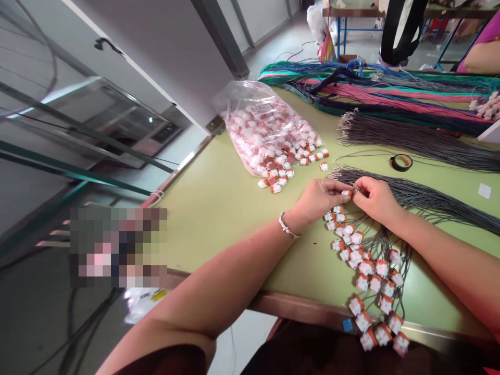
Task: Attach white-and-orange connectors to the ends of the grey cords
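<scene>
My left hand [322,198] pinches a small white-and-orange connector housing [346,193] between thumb and fingers. Close against it on the right, my right hand [371,197] has its fingertips closed on a thin wire, whose end points at the housing. Below my hands, several wired connectors [366,267] with dark leads hang in a cluster down to the table's front edge. A bundle of loose grey wires [437,200] lies behind and beside my right hand. A single loose connector housing [324,166] rests just beyond my left hand.
A clear plastic bag [261,122] spills many housings onto the green table [219,208]. Behind lie another grey wire bundle [422,140], a roll of black tape [401,162] and long coloured wires [375,91]. A person's legs [402,31] show at the far side.
</scene>
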Demonstrator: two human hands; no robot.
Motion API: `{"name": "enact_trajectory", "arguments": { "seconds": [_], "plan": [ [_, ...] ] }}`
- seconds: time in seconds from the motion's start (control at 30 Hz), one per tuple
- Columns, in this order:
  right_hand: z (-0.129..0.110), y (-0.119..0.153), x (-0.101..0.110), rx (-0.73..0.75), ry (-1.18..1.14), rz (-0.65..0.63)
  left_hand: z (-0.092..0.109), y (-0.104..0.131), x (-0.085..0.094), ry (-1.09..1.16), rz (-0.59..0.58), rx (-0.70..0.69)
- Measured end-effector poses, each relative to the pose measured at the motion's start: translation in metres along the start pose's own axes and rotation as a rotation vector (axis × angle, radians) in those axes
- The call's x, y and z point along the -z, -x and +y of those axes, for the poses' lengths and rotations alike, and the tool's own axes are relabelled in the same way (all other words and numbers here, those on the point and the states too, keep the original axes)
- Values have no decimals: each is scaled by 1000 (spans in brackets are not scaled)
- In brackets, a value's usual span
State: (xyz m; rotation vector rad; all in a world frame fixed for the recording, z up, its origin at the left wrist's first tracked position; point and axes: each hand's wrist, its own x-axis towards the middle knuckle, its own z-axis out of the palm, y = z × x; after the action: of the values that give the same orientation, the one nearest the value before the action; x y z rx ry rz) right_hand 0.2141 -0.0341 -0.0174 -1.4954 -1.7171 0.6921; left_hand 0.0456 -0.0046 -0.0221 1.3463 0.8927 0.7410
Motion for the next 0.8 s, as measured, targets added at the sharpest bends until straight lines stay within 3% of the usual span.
{"name": "enact_trajectory", "arguments": {
  "seconds": [0.2, 0.3, 0.47, 0.63, 0.8],
  "plan": [
    [-1, 0, 3, -98, -317, 93, 8, 4, 16, -491, -29, -130],
    [-4, 1, 2, -79, -282, 99, 13, 1, 28, -710, -11, -210],
    [-3, 3, -2, -97, -230, -84, 11, -24, 40, -895, 458, -330],
    [-1, 2, -2, 69, -153, 78, -5, -42, 39, -1102, 385, -393],
    [-1, 2, 3, 58, -196, 23, -5, -40, 44, -987, 403, -437]
  ]
}}
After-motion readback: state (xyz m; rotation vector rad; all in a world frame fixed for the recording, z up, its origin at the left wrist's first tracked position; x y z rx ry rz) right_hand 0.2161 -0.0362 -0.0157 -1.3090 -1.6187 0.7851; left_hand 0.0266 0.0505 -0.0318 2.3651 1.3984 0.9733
